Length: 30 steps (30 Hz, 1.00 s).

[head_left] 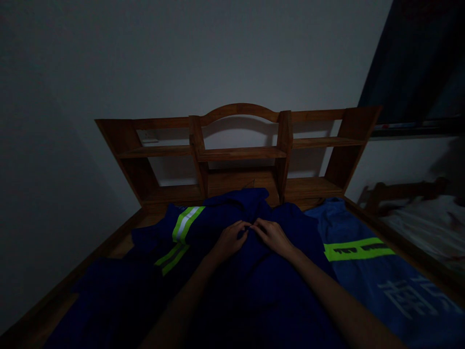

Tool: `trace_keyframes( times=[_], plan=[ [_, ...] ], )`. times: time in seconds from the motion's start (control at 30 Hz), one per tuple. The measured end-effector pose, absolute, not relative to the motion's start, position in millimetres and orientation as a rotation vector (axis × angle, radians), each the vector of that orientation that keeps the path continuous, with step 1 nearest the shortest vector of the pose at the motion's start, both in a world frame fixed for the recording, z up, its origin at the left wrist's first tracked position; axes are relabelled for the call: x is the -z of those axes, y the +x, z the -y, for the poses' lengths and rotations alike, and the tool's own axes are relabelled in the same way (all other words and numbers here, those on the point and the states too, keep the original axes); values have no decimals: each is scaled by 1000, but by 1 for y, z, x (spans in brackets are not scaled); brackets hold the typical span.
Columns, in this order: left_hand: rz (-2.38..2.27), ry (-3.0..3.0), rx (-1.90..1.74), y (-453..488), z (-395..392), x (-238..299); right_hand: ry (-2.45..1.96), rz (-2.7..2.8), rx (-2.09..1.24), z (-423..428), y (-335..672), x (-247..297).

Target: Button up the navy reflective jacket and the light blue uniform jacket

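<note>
A dark blue work jacket (290, 300) with yellow-green and silver reflective bands lies spread before me. Both my hands meet at the upper middle of it. My left hand (232, 239) pinches the cloth between thumb and fingers. Just beside it, my right hand (272, 236) also grips the fabric, its fingertips nearly touching the left ones. Whether a button or only an edge of cloth sits between the fingertips is too small and dark to make out.
A lighter blue garment (359, 276) with a yellow-green band and white lettering lies at the right. Behind stands a wooden headboard with shelves (241, 154) against a pale wall (181, 58). Farther right are a dark window (417, 63) and white bedding (432, 223). The room is dim.
</note>
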State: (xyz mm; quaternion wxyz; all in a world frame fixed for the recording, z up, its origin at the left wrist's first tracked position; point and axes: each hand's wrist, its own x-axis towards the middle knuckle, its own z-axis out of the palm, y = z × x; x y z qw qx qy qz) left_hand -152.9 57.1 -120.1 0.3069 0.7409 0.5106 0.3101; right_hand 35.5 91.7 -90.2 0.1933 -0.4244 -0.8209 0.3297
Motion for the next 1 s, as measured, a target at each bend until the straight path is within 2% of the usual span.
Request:
trace_keyframes(
  times=[1.0],
  plan=[
    [-1496,1990,-736,-147,-53,105,-1148,2362,-969,-88,31,81]
  ],
)
